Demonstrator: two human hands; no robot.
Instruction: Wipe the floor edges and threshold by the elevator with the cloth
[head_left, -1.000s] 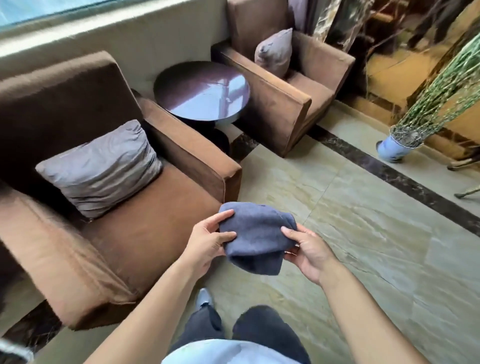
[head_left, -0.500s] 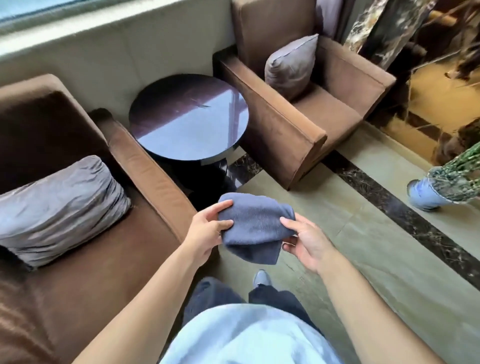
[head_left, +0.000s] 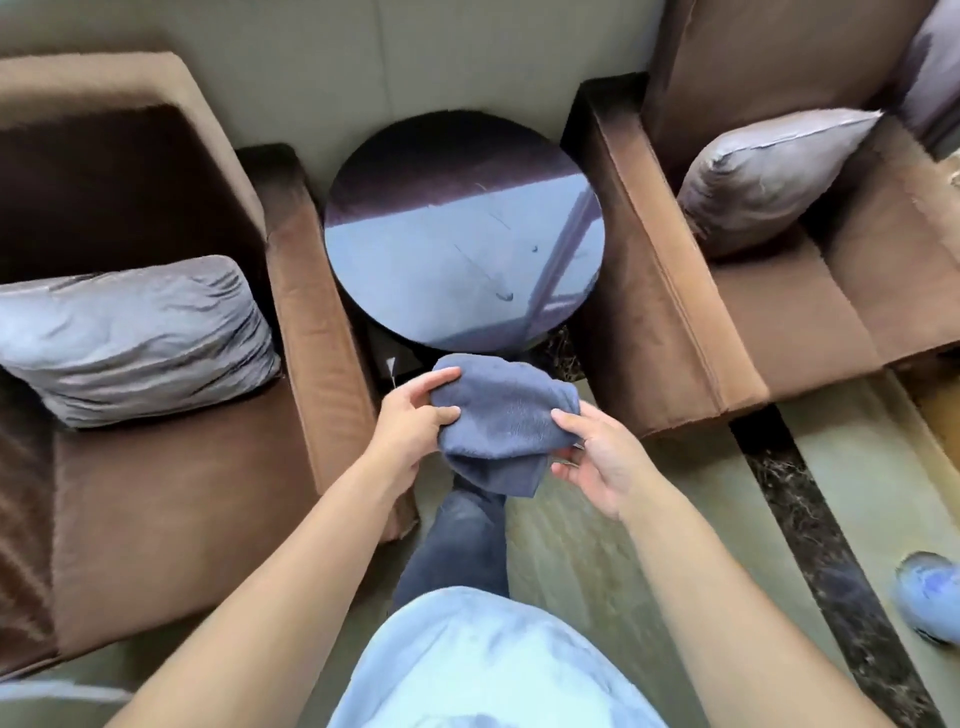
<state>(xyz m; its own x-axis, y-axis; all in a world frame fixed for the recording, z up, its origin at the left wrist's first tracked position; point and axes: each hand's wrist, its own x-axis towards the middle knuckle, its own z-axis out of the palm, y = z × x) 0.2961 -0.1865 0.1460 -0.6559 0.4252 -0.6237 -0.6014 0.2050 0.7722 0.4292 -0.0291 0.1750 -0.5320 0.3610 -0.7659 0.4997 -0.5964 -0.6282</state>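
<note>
A folded blue-grey cloth (head_left: 506, 421) hangs in front of me at waist height, held between both hands. My left hand (head_left: 415, 421) pinches its left edge with thumb and fingers. My right hand (head_left: 592, 457) grips its right side, fingers under the fold. The cloth is above the beige marble floor (head_left: 582, 551), just in front of a round dark table. No elevator or threshold shows in this view.
A round glossy dark side table (head_left: 462, 234) stands between two brown armchairs (head_left: 171, 467) (head_left: 727, 312), each with a grey cushion (head_left: 130, 338) (head_left: 769, 176). A dark marble floor strip (head_left: 810, 545) runs at right. A blue vase (head_left: 930, 597) sits at the far right edge.
The view has swung left and down, so the table now sits straight ahead between the chairs. Both hands keep hold of the cloth, now closer to the table.
</note>
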